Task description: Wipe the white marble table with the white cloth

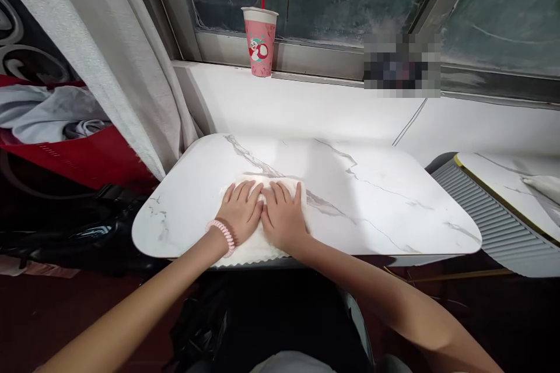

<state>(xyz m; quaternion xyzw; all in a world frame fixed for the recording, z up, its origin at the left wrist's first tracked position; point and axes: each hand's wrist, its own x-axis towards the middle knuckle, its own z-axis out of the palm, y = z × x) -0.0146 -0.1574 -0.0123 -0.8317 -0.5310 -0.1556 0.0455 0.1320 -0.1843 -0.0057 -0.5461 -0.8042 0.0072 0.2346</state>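
A folded white towel [249, 252] lies near the front edge of a white marble-patterned table [371, 198], a little over the edge. My left hand [241, 210] rests flat on the towel's left half, fingers spread, with a pink coiled band on the wrist. My right hand [283, 215] presses flat on the right half, touching the left hand. Both palms cover most of the towel; neither hand grips it.
A pink paper cup [259, 41] stands on the window ledge behind the table. A grey curtain [109, 58] hangs at the left over red fabric and clothes. A second marble table [516, 186] with a ribbed grey side sits at the right.
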